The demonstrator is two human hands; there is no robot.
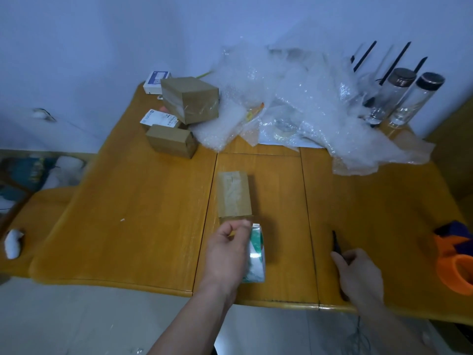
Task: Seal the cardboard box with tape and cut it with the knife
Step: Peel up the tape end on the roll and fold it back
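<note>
Cluttered wooden table (143, 201), pale wall (102, 34)

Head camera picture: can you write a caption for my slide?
Left hand holds tape roll by the cardboard box; right hand grips the knife.

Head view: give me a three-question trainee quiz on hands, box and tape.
1. True or false: the left hand holds the green-and-white tape roll at the near end of the small brown cardboard box.
2. What does the right hand grip? A) slim black knife B) glass bottle C) orange tape dispenser
3. Fill in: clear tape already runs along the box's ____ face.

Key: 1 true; 2 A; 3 top.
</note>
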